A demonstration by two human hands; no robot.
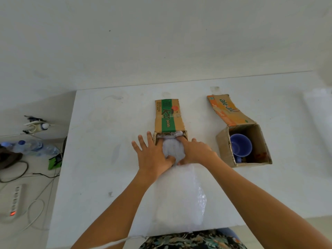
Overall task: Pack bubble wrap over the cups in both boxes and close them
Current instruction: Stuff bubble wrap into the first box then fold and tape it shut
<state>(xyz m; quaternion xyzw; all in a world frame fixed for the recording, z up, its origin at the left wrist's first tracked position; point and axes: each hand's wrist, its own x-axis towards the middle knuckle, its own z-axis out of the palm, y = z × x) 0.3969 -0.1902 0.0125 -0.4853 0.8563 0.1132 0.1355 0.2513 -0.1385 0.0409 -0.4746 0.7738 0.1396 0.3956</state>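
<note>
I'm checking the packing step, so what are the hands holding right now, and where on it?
Both hands, left hand and right hand, press a wad of bubble wrap by its sides into the green-striped box, thumbs pinching its near end.

Two boxes are sitting on the counter (100,159): the left box (168,117) is lying ahead, bubble wrap (173,150) filling its mouth and trailing back toward the near edge; the right box (251,141) is standing well apart, a cup (240,144) inside.
</note>
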